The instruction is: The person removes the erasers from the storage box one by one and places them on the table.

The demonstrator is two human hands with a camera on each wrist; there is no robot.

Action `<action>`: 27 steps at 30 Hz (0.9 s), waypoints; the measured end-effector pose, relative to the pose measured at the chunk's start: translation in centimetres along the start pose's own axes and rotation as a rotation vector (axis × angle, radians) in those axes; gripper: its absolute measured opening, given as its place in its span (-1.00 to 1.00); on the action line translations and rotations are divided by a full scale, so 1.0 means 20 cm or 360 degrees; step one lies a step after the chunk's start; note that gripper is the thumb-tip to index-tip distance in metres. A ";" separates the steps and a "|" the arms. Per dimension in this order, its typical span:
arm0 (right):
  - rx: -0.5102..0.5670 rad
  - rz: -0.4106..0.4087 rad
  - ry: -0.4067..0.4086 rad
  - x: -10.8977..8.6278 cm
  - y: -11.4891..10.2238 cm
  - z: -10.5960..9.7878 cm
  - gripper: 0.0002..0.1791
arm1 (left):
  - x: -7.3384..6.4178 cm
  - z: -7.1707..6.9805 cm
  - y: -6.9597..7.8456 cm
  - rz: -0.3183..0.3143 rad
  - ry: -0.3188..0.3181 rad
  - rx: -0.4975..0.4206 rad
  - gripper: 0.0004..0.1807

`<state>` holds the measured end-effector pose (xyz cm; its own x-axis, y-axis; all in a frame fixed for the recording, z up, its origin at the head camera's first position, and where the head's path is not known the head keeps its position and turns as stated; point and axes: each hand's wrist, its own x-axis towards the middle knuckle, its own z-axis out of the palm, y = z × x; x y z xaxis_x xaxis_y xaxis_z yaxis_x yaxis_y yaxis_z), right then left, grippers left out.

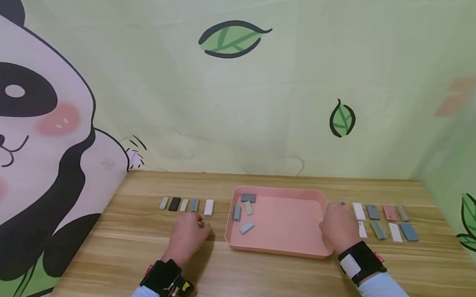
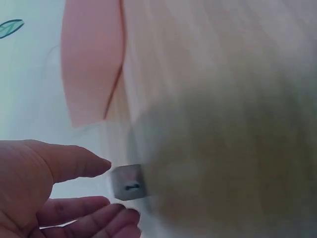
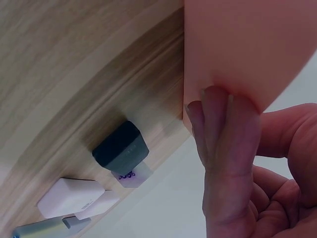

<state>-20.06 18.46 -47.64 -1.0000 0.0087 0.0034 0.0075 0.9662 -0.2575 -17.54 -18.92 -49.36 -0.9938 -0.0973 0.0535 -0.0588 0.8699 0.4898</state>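
On the wooden table lies a pink tray (image 1: 281, 250), with several small grey and pale blocks toward its left end, such as a dark grey block (image 1: 248, 197). Left of the tray, my left hand (image 1: 187, 236) pinches a small grey block (image 2: 130, 182) by its fingertips; a dark mark shows on its blurred face. At the tray's right rim, my right hand (image 1: 339, 225) holds the tray. Its fingers (image 3: 225, 134) lie against the outer wall, and the thumb tip is hidden.
Behind the left hand stands a row of blocks, including a black block (image 1: 174, 203) and a white block (image 1: 209, 207). Two rows lie right of the tray, with a blue block (image 1: 409, 232) and a pink block (image 1: 390, 213). A printed backdrop (image 1: 290, 101) borders the table.
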 end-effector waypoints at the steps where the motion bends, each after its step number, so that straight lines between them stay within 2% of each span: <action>1: 0.0004 -0.0001 0.0001 0.00 0.00 0.00 -0.74 | 0.00 -0.01 0.01 -0.0015 -0.0001 -0.0002 -0.89; 6: 0.0011 0.0017 -0.0012 0.00 0.00 0.00 -0.74 | 0.01 -0.05 0.08 0.0011 0.0046 0.0081 -0.56; 9: 0.0006 0.0033 -0.0032 0.00 0.00 -0.01 -0.72 | 0.00 -0.07 0.13 0.0100 0.0127 0.0159 -0.49; 13: 0.0020 0.0046 -0.0049 -0.01 -0.01 -0.01 -0.71 | -0.02 -0.08 0.22 0.0175 0.0183 0.0147 -0.39; 15: 0.0022 0.0049 -0.0051 -0.01 -0.01 -0.02 -0.71 | -0.03 -0.07 0.27 0.0198 0.0178 0.0120 -0.34; 19: 0.0007 0.0053 -0.0055 -0.01 -0.01 -0.02 -0.70 | -0.04 -0.04 0.35 0.0259 0.0152 0.0117 -0.28; 24: 0.0003 0.0038 -0.0046 -0.01 -0.01 -0.02 -0.71 | -0.06 0.04 0.44 0.0386 0.0151 0.0154 -0.34; 27: 0.0005 0.0023 -0.0033 -0.01 -0.01 -0.02 -0.73 | -0.06 0.08 0.48 0.0421 0.0100 0.0148 -0.31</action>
<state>-19.93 18.32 -47.20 -0.9996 0.0174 -0.0205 0.0222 0.9652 -0.2607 -17.03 -9.71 -46.18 -0.9682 0.1115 0.2239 0.1903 0.9093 0.3702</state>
